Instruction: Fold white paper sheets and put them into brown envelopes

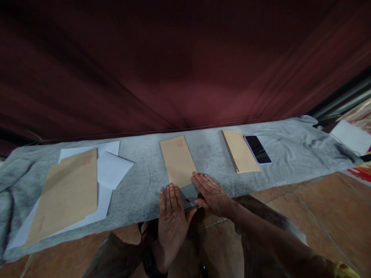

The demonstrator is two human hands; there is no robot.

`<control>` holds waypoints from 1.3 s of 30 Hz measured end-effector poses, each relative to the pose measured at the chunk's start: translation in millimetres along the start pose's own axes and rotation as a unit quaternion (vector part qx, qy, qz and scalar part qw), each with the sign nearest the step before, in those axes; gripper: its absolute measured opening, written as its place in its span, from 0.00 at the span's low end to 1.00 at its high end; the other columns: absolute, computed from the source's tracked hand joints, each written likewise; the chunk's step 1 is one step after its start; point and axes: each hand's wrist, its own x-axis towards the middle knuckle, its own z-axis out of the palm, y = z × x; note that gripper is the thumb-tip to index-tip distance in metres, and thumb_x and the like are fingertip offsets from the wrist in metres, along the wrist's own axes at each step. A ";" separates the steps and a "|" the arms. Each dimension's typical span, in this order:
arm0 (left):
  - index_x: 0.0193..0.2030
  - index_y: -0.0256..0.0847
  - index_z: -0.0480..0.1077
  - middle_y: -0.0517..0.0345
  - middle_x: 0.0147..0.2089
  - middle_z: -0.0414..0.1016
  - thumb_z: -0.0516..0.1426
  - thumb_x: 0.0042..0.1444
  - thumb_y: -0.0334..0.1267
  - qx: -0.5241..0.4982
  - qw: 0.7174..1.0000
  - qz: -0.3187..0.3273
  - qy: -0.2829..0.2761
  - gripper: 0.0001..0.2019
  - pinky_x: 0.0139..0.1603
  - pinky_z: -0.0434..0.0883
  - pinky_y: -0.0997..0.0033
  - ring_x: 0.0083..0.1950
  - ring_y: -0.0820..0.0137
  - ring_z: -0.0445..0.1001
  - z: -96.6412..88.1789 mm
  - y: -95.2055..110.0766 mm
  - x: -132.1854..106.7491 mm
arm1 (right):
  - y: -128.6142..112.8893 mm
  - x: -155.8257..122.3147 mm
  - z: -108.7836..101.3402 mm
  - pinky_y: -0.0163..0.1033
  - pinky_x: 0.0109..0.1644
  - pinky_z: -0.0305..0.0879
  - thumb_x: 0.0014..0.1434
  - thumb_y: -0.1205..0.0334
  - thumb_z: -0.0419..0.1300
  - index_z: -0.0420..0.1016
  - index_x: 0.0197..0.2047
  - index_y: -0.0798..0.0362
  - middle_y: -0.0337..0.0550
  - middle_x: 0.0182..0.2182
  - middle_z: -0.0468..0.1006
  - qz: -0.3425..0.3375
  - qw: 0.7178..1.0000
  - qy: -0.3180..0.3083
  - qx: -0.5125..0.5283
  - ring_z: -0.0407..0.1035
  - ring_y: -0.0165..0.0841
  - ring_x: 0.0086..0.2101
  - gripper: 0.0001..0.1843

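Observation:
A tan envelope [177, 160] lies on the grey cloth [139, 181] in the middle. My left hand [171, 216] rests flat just below its near edge, fingers straight and together, touching the envelope's near end. My right hand [211, 193] lies flat beside it with its fingertips on the envelope's lower right corner. Between the two hands a small pale flap or strip [191, 201] shows; I cannot make out what it is. Neither hand grips anything.
A large tan envelope [68, 191] lies on white sheets [111, 170] at the left. Another tan envelope stack [240, 150] and a dark phone [257, 150] sit to the right. A dark red curtain [174, 65] hangs behind. Tiled floor [319, 208] lies below.

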 end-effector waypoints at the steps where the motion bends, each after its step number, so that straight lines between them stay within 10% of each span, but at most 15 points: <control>1: 0.75 0.21 0.42 0.20 0.73 0.52 0.52 0.65 0.54 -0.002 1.000 -0.006 0.000 0.44 0.73 0.55 0.36 0.75 0.41 0.51 -1.0 0.3 -0.3 | 1.2 -1.2 -0.8 0.54 0.74 0.51 0.68 0.51 0.56 0.44 0.76 0.61 0.58 0.73 0.51 0.004 1.000 -0.001 -0.003 0.47 0.44 0.71 0.42; 12: 0.71 0.22 0.56 0.25 0.70 0.61 0.49 0.65 0.57 -0.019 0.999 -0.043 0.000 0.40 0.70 0.61 0.39 0.74 0.41 0.56 -2.2 1.4 0.5 | 10.0 -7.2 -4.0 0.55 0.74 0.49 0.68 0.50 0.56 0.46 0.75 0.60 0.58 0.72 0.53 0.021 1.000 0.002 -0.022 0.50 0.45 0.70 0.42; 22: 0.62 0.37 0.67 0.43 0.52 0.79 0.51 0.67 0.45 -0.182 0.972 -0.147 0.014 0.21 0.51 0.76 0.55 0.52 0.57 0.78 -12.9 -45.5 42.5 | 10.5 5.5 -12.4 0.58 0.73 0.51 0.72 0.54 0.49 0.44 0.76 0.55 0.55 0.71 0.58 0.064 0.997 0.003 0.046 0.51 0.41 0.70 0.34; 30: 0.63 0.33 0.64 0.53 0.38 0.80 0.59 0.59 0.39 -0.281 0.914 -0.268 -0.117 0.26 0.38 0.73 0.66 0.38 0.63 0.80 -17.7 -48.8 70.4 | 2.2 24.1 -6.1 0.56 0.67 0.58 0.68 0.62 0.55 0.56 0.71 0.52 0.54 0.65 0.67 0.129 0.987 0.048 0.086 0.62 0.44 0.63 0.30; 39: 0.54 0.37 0.68 0.47 0.40 0.82 0.61 0.58 0.41 -0.212 0.914 -0.281 -0.199 0.19 0.36 0.66 0.67 0.43 0.58 0.81 -21.2 -41.4 82.5 | 5.2 43.9 1.8 0.56 0.61 0.62 0.61 0.64 0.62 0.62 0.68 0.49 0.54 0.59 0.70 0.212 0.965 0.082 0.132 0.65 0.49 0.57 0.32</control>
